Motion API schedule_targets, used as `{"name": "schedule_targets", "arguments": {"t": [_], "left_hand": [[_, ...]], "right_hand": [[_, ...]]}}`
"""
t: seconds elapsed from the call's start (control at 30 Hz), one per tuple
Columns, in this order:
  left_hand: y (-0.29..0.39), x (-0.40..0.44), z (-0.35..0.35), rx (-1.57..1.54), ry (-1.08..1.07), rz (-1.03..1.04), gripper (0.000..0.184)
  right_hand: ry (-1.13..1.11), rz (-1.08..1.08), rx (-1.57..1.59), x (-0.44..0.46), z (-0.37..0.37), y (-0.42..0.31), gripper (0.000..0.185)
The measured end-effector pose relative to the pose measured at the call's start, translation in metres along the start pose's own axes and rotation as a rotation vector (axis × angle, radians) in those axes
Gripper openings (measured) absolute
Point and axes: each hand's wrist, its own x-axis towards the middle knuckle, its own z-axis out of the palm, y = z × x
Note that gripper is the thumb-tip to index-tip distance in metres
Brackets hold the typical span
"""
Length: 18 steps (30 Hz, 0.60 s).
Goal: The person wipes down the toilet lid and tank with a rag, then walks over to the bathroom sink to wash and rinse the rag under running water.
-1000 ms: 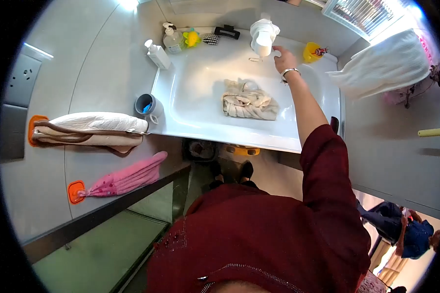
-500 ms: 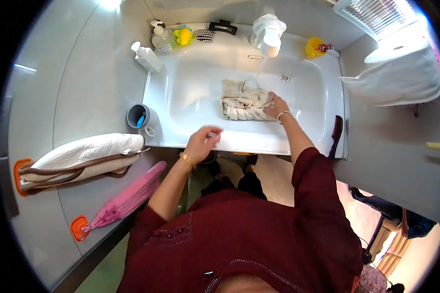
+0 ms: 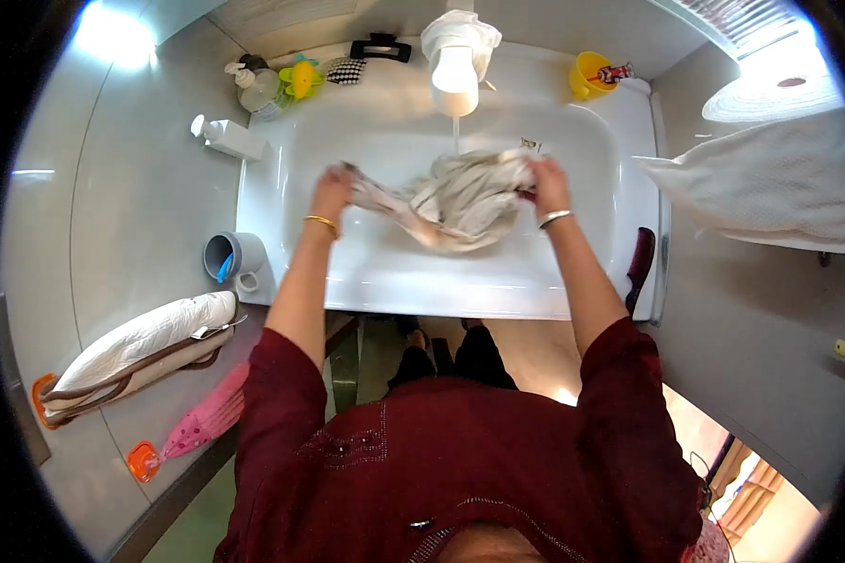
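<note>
A wet-looking, off-white cloth (image 3: pixel 469 202) is stretched between my two hands over the white sink basin (image 3: pixel 366 141). At the cloth's left end, my left hand (image 3: pixel 332 192) is closed around a twisted corner. My right hand (image 3: pixel 549 186) grips the bunched right side. The cloth sags in the middle and is blurred by motion. Just behind it stands the faucet (image 3: pixel 455 89), wrapped in white material, with a thin stream of water falling from its spout toward the cloth.
A pump bottle (image 3: pixel 258 92), a white dispenser (image 3: pixel 230 139) and a grey mug (image 3: pixel 235 258) line the left rim. A yellow cup (image 3: pixel 590 77) stands at the back right, a dark comb (image 3: pixel 640 263) lies on the right rim, and a white towel (image 3: pixel 770 183) hangs beyond.
My left hand has come from the front edge into the basin and taken the cloth's left end. The cloth is lifted and spread wider, and water now runs from the faucet.
</note>
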Motion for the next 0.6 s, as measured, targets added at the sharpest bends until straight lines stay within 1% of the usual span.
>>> {"name": "schedule_targets", "arguments": {"t": [0.03, 0.07, 0.1, 0.13, 0.17, 0.23, 0.27, 0.3, 0.33, 0.37, 0.4, 0.43, 0.47, 0.5, 0.53, 0.57, 0.6], "left_hand": [[0.017, 0.005, -0.018, -0.122, 0.091, -0.028, 0.028], [0.068, -0.015, -0.032, -0.344, 0.158, -0.154, 0.028], [0.096, -0.022, -0.036, -0.438, 0.234, -0.119, 0.025], [0.111, -0.023, -0.036, -0.534, 0.307, -0.081, 0.024], [0.107, -0.013, -0.038, -0.46, 0.286, -0.024, 0.023], [0.094, 0.007, -0.044, -0.313, 0.242, 0.088, 0.021], [0.1, 0.002, -0.04, -0.274, 0.195, 0.024, 0.02], [0.11, -0.01, -0.034, -0.233, 0.147, -0.038, 0.019], [0.117, -0.02, -0.026, -0.19, 0.096, -0.097, 0.017], [0.118, -0.029, -0.016, -0.125, 0.033, -0.105, 0.019], [0.122, -0.041, -0.007, -0.225, -0.024, -0.102, 0.02], [0.13, -0.056, 0.002, -0.324, -0.083, -0.102, 0.021], [0.138, -0.068, 0.006, -0.424, -0.142, -0.105, 0.022], [0.144, -0.078, 0.003, -0.535, -0.211, -0.037, 0.023], [0.152, -0.086, 0.0, -0.648, -0.277, 0.031, 0.024], [0.17, -0.093, -0.004, -0.724, -0.183, 0.041, 0.024], [0.188, -0.099, -0.009, -0.799, -0.083, 0.052, 0.023]], "right_hand": [[-0.021, 0.016, 0.078, 0.02, -0.024, -0.009, 0.018], [-0.044, 0.033, 0.155, 0.036, -0.045, -0.016, 0.019], [0.029, 0.045, 0.011, 0.035, -0.047, -0.021, 0.021], [0.104, 0.053, -0.132, 0.033, -0.048, -0.03, 0.024], [0.179, 0.06, -0.276, 0.032, -0.048, -0.037, 0.027], [0.19, -0.153, -0.527, 0.048, -0.055, -0.018, 0.029], [0.194, -0.26, -0.651, 0.061, -0.06, -0.002, 0.03], [0.275, -0.643, -0.961, 0.077, -0.065, 0.018, 0.023], [0.152, -0.616, -0.955, 0.06, -0.053, 0.014, 0.02], [0.034, -0.588, -0.947, 0.038, -0.03, 0.01, 0.017], [-0.11, -0.583, -0.89, 0.036, -0.015, 0.027, 0.017], [-0.241, -0.568, -1.029, 0.013, 0.008, 0.024, 0.023], [-0.373, -0.625, -1.032, 0.001, 0.027, 0.032, 0.032], [-0.519, -0.759, -0.999, -0.002, 0.04, 0.049, 0.043], [-0.678, -0.798, -1.221, -0.001, 0.057, 0.059, 0.052], [-0.639, -0.672, -1.275, -0.014, 0.069, 0.063, 0.057], [-0.64, -0.615, -1.344, -0.013, 0.079, 0.075, 0.061]]}}
